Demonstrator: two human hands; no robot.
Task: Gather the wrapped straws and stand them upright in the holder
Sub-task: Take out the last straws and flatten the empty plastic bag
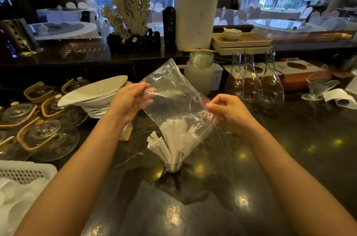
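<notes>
Fanning white wrapped straws [164, 146] stand in the metal holder [172, 167].

I see both bare forearms reaching forward from the lower corners, converging toward the centre; the left hand [129, 100] is raised, fingers curled in a pinching grip; the right hand [228, 109] sits slightly lower, closed in a fist-like pinch, knuckles up.

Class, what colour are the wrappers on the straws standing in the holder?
White, plain paper wrapped straws, seen in the head view, fanned out of the metal holder.
</notes>
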